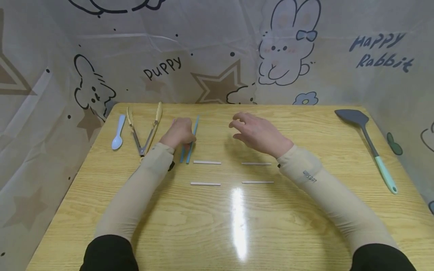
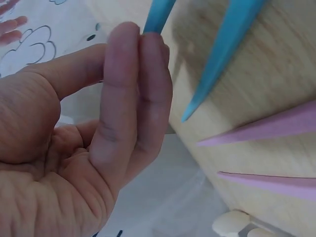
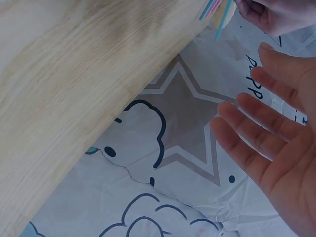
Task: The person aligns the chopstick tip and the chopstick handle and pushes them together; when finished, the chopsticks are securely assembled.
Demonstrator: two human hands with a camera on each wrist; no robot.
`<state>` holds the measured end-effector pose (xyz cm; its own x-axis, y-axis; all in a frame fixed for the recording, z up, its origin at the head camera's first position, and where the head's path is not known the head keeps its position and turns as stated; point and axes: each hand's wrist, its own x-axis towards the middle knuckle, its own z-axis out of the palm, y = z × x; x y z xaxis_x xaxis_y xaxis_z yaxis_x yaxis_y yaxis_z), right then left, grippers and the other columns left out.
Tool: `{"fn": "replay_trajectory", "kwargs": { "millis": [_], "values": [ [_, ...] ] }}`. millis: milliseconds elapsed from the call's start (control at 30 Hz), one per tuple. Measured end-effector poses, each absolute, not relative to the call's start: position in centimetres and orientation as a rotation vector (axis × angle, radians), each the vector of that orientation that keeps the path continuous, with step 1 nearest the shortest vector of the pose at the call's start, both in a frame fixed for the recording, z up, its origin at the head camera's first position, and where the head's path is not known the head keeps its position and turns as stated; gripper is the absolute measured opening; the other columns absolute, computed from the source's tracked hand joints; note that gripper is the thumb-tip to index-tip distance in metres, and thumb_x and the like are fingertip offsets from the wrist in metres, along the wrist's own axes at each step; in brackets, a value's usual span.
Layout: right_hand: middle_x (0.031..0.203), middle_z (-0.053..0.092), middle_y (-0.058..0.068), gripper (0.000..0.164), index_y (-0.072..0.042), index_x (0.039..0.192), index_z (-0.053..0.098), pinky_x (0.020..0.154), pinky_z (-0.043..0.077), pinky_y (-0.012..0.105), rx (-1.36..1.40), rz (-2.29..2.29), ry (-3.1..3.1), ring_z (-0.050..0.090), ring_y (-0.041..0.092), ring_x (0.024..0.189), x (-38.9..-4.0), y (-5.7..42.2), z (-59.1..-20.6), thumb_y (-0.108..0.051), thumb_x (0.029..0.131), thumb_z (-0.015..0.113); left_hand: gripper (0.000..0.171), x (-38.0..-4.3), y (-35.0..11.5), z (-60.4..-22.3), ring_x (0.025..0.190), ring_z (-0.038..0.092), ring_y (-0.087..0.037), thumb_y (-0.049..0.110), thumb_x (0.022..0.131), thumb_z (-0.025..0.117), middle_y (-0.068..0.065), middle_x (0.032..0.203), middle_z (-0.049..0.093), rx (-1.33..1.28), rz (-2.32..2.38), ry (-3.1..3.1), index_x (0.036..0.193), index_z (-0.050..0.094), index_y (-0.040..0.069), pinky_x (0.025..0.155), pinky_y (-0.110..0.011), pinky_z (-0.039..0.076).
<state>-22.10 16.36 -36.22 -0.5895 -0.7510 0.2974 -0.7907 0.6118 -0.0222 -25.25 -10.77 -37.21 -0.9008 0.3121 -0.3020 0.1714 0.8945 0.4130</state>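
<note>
My left hand (image 1: 179,133) pinches a slim blue stick (image 2: 159,15) between thumb and fingertips, at the left of the table. Beside it a second blue stick (image 2: 219,59) lies on the wood, partly covered by the hand in the head view. Two pink sticks (image 2: 266,126) lie next to that one in the left wrist view; the left hand hides them from the head camera. My right hand (image 1: 257,133) hovers over the table right of centre, fingers spread and relaxed, holding nothing. Several short white sticks (image 1: 207,162) lie in two rows nearer to me.
At the far left are a pale blue spoon (image 1: 117,140) and spread tongs (image 1: 149,139) with cream-coloured tips. A dark grey spatula (image 1: 367,137) with a mint handle lies along the right edge. Printed cloth (image 1: 210,45) hangs behind the wooden table (image 1: 190,229).
</note>
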Motion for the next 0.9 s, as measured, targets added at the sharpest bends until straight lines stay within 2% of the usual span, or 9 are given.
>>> {"fn": "replay_trajectory", "kwargs": {
  "millis": [100, 167, 267, 400, 467, 567, 600, 767, 900],
  "values": [
    [0.12, 0.059, 0.014, 0.029, -0.007, 0.117, 0.065, 0.081, 0.055, 0.04, 1.267, 0.226, -2.578, 0.061, 0.029, 0.103, -22.0, 16.4, -36.3, -0.015, 0.09, 0.074, 0.021, -25.4, -10.8, -37.7, 0.057, 0.069, -0.024, -0.003, 0.083, 0.065, -0.011, 0.058, 0.066, 0.325, 0.578, 2.673, 0.063, 0.059, -0.001, 0.087, -0.035, 0.052],
    [0.119, 0.059, 0.014, 0.029, -0.006, 0.116, 0.065, 0.08, 0.055, 0.039, 1.278, 0.231, -2.574, 0.061, 0.028, 0.1, -22.0, 16.4, -36.4, -0.015, 0.09, 0.074, 0.018, -25.5, -10.8, -38.0, 0.056, 0.069, -0.023, -0.004, 0.082, 0.066, -0.011, 0.059, 0.066, 0.297, 0.6, 2.658, 0.065, 0.059, -0.002, 0.074, -0.034, 0.057],
    [0.119, 0.059, 0.014, 0.028, -0.006, 0.116, 0.066, 0.079, 0.055, 0.038, 1.285, 0.23, -2.576, 0.061, 0.028, 0.099, -21.9, 16.4, -36.4, -0.015, 0.09, 0.074, 0.013, -25.5, -10.7, -38.1, 0.056, 0.069, -0.021, -0.003, 0.081, 0.069, -0.011, 0.06, 0.066, 0.264, 0.609, 2.643, 0.07, 0.062, -0.003, 0.095, -0.038, 0.049],
    [0.119, 0.059, 0.014, 0.028, -0.006, 0.116, 0.066, 0.078, 0.055, 0.038, 1.266, 0.22, -2.604, 0.061, 0.027, 0.099, -21.8, 16.4, -36.4, -0.015, 0.09, 0.074, 0.01, -25.5, -10.8, -38.2, 0.056, 0.069, -0.021, -0.002, 0.083, 0.071, -0.011, 0.061, 0.067, 0.231, 0.592, 2.631, 0.079, 0.064, -0.007, 0.107, -0.04, 0.039],
    [0.119, 0.059, 0.014, 0.029, -0.007, 0.116, 0.066, 0.077, 0.055, 0.038, 1.255, 0.216, -2.617, 0.061, 0.027, 0.098, -21.8, 16.4, -36.4, -0.015, 0.09, 0.074, 0.01, -25.6, -10.8, -38.3, 0.057, 0.069, -0.021, -0.002, 0.084, 0.07, -0.012, 0.062, 0.067, 0.218, 0.598, 2.62, 0.082, 0.063, -0.009, 0.088, -0.036, 0.054],
    [0.119, 0.059, 0.013, 0.028, -0.007, 0.116, 0.066, 0.076, 0.055, 0.037, 1.243, 0.209, -2.631, 0.061, 0.026, 0.097, -21.7, 16.4, -36.4, -0.016, 0.09, 0.074, 0.012, -25.6, -10.9, -38.4, 0.057, 0.069, -0.022, -0.003, 0.085, 0.07, -0.014, 0.062, 0.067, 0.2, 0.605, 2.617, 0.085, 0.061, -0.011, 0.076, -0.03, 0.057],
    [0.119, 0.059, 0.013, 0.029, -0.007, 0.116, 0.066, 0.076, 0.055, 0.037, 1.242, 0.209, -2.634, 0.061, 0.026, 0.097, -21.7, 16.4, -36.4, -0.016, 0.09, 0.074, 0.012, -25.7, -10.9, -38.4, 0.057, 0.07, -0.023, -0.003, 0.085, 0.07, -0.015, 0.063, 0.067, 0.188, 0.614, 2.611, 0.085, 0.061, -0.011, 0.066, -0.029, 0.058],
    [0.118, 0.059, 0.013, 0.029, -0.006, 0.116, 0.067, 0.075, 0.055, 0.037, 1.241, 0.211, -2.645, 0.061, 0.026, 0.096, -21.6, 16.5, -36.4, -0.016, 0.09, 0.075, 0.013, -25.8, -10.8, -38.5, 0.058, 0.07, -0.023, -0.002, 0.087, 0.07, -0.016, 0.065, 0.067, 0.162, 0.62, 2.594, 0.086, 0.06, -0.01, 0.061, -0.027, 0.058],
    [0.118, 0.06, 0.013, 0.029, -0.006, 0.116, 0.067, 0.077, 0.055, 0.038, 1.238, 0.206, -2.658, 0.061, 0.026, 0.099, -21.6, 16.7, -36.4, -0.016, 0.09, 0.074, 0.016, -25.7, -10.7, -38.4, 0.059, 0.07, -0.023, 0.0, 0.087, 0.072, -0.015, 0.064, 0.067, 0.164, 0.618, 2.595, 0.085, 0.06, -0.01, 0.065, -0.029, 0.058]
  ]
}}
